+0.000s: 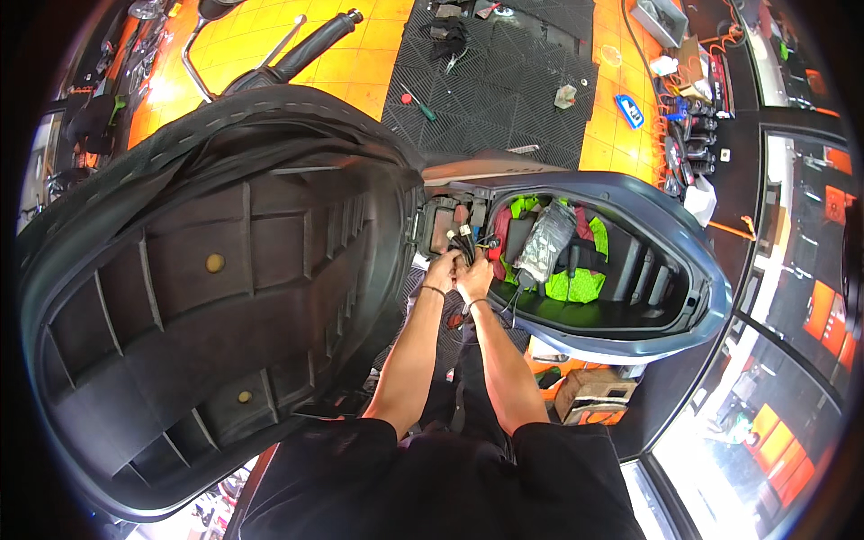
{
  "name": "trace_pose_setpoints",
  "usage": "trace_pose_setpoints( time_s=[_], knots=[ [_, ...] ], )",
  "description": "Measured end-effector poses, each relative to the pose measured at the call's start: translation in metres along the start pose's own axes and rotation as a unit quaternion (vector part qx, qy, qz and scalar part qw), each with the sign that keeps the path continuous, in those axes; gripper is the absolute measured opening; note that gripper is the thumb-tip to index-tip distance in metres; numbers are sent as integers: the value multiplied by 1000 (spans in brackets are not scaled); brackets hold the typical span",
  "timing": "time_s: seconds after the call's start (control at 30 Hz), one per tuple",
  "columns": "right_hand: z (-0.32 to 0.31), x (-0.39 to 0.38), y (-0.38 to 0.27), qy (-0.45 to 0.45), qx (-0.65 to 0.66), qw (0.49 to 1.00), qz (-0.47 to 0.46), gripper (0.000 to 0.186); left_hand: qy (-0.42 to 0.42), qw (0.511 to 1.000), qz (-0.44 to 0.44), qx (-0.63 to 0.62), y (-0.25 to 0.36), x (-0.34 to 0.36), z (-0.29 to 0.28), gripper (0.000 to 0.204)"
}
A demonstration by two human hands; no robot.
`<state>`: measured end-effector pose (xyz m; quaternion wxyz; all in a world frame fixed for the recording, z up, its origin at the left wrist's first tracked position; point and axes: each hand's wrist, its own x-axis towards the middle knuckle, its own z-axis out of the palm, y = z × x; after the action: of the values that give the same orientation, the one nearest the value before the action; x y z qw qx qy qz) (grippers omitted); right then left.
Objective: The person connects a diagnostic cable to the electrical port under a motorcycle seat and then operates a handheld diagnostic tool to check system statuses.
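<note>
Wires (465, 244) pinched in left grip (441, 272) and right grip (474, 279), black matting (495, 103) at twelve o'clock, orange floor (364, 67) at eleven

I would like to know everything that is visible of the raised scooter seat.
The scooter seat is tipped up at the left, its dark underside facing the camera. That side looks like moulded plastic, ribbed, with two round yellowish knobs. A black cover, apparently pale-stitched, wraps over its edge. The seat's right end adjoins the scooter body; the joint is unclear. The left hand and right hand are near that end, not holding it.
</note>
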<state>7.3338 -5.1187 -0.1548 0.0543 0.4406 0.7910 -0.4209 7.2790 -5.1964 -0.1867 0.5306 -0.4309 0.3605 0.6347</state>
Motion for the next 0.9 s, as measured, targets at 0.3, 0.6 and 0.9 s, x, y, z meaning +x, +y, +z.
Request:
trace_pose_setpoints(
  time_s=[0.3, 0.6, 0.9],
  knots=[
    [-6, -20, -21, 65, -9, 997, -30, 41, 23, 997, 13, -76, -19, 109, -56, 12],
    [-9, -34, -26, 105, 82, 991, -18, 29, 100, 991, 67, 58, -4, 1, 9, 25],
    [-89, -4, 19, 222, -29, 974, -18, 43, 171, 789, 270, 525, -15, -18, -7, 25]
  ],
)
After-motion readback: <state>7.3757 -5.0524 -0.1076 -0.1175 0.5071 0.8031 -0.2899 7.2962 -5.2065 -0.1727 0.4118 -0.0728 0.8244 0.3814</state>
